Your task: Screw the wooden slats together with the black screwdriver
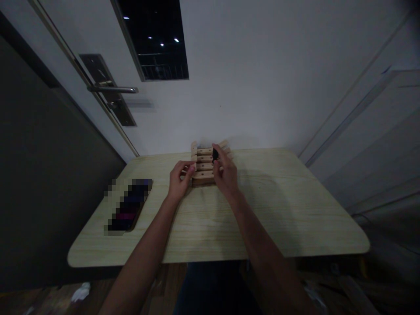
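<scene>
White wall (262, 78): the whole background is filled by it; a dark rectangular window (154, 39) with small light spots is set in its upper left.

White door (65, 61): seen at the left, fitted with a metal lever handle (113, 89) on a dark plate.

Pale wood-grain surface (278, 210) with rounded corners: placed against the wall, seen from above, with both forearms stretched over its near edge.

Dark flat rectangular object (129, 204): laid on the left part of the surface, well apart from the hands; its detail is blurred out and cannot be told.

Light wooden slatted rack (205, 164), made of several short bars stacked in rows between upright end pieces: set at the far middle of the surface, near the wall, between the two hands.

Left hand (179, 181): held at the left end of the rack, the fingers curled and the fingertips closed against the end of one of its bars.

Right hand (225, 170): raised at the right side of the rack, thumb and fingers pinched together on a small black object (215, 154), which is held just at the upper bars; its shape is too small to be told.
</scene>
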Demonstrator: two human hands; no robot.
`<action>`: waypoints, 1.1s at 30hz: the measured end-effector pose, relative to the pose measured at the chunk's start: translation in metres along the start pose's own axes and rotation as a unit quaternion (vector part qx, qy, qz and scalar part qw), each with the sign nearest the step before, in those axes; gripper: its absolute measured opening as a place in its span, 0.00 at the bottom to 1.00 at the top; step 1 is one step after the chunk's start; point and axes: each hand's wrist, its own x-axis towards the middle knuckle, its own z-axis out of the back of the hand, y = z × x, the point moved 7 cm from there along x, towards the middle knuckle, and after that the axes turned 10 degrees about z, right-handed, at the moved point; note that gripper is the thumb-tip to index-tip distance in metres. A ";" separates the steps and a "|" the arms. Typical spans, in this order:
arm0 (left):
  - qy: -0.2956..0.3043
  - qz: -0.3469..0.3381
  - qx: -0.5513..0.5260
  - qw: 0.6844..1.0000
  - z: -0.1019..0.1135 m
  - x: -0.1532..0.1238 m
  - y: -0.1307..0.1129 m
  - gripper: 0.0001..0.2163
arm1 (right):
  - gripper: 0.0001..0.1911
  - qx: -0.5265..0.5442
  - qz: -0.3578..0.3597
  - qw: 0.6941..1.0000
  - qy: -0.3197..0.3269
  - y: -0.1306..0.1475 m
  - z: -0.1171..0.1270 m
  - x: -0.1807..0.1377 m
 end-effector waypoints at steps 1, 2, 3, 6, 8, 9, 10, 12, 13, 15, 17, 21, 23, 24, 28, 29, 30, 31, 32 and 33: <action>0.001 0.001 -0.001 1.000 0.000 0.000 0.000 0.13 | 0.23 0.000 -0.002 1.000 0.002 -0.001 -0.001 0.000; 0.001 0.001 -0.003 1.000 0.000 0.000 0.000 0.13 | 0.22 0.000 -0.003 1.000 0.004 -0.001 -0.001 0.000; 0.000 0.002 -0.004 1.000 0.000 0.000 0.001 0.13 | 0.22 0.000 -0.002 1.000 0.005 -0.002 -0.002 0.000; -0.001 0.003 -0.008 1.000 0.000 0.000 0.000 0.13 | 0.21 0.002 0.000 1.000 0.001 -0.003 -0.003 0.000; -0.002 0.003 -0.008 1.000 0.000 0.000 -0.001 0.13 | 0.22 -0.002 0.001 1.000 -0.004 -0.003 -0.003 0.000; -0.003 0.003 -0.007 1.000 -0.001 0.000 -0.001 0.14 | 0.22 -0.006 0.002 1.000 -0.006 -0.003 -0.003 0.000; -0.002 0.003 -0.006 1.000 -0.001 0.000 -0.001 0.14 | 0.23 -0.012 0.005 1.000 -0.007 -0.003 -0.003 0.000; -0.002 -0.001 -0.004 1.000 -0.001 0.000 -0.002 0.14 | 0.23 -0.021 0.011 1.000 -0.006 -0.002 -0.003 0.001; -0.001 -0.004 -0.003 1.000 -0.001 0.000 -0.003 0.14 | 0.23 -0.023 0.012 1.000 -0.005 -0.003 -0.003 0.001; -0.002 -0.010 0.000 1.000 0.000 0.000 -0.003 0.13 | 0.23 -0.021 0.006 1.000 -0.004 -0.004 -0.003 0.001; -0.005 -0.016 0.005 1.000 0.000 0.000 -0.004 0.13 | 0.24 -0.016 -0.006 1.000 -0.005 -0.004 -0.002 0.001; -0.007 -0.034 0.017 0.999 0.000 -0.001 -0.006 0.13 | 0.25 0.000 -0.008 1.000 0.001 -0.002 -0.002 0.000; -0.009 -0.049 0.031 0.998 0.000 -0.002 -0.008 0.13 | 0.25 0.004 -0.005 1.000 0.009 -0.002 -0.004 -0.001; -0.011 -0.058 0.039 0.997 0.001 -0.003 -0.010 0.13 | 0.25 0.005 -0.006 1.000 0.011 -0.002 -0.004 -0.001; -0.019 -0.093 0.066 0.993 0.001 -0.004 -0.017 0.13 | 0.24 0.000 -0.012 1.000 0.015 -0.004 -0.006 -0.003; -0.019 -0.101 0.068 0.992 0.001 -0.004 -0.018 0.13 | 0.24 -0.001 -0.013 1.000 0.014 -0.005 -0.006 -0.003; -0.016 -0.107 0.071 0.992 0.001 -0.004 -0.019 0.13 | 0.24 -0.002 -0.014 1.000 0.013 -0.005 -0.005 -0.002; -0.015 -0.112 0.075 0.991 0.001 -0.005 -0.020 0.13 | 0.24 -0.004 -0.013 1.000 0.009 -0.006 -0.005 -0.002; -0.010 -0.116 0.079 0.990 0.000 -0.005 -0.020 0.13 | 0.23 -0.006 -0.012 1.000 0.004 -0.006 -0.004 -0.002; -0.004 -0.119 0.082 0.989 0.000 -0.005 -0.020 0.13 | 0.23 -0.008 -0.009 1.000 -0.002 -0.006 -0.003 -0.002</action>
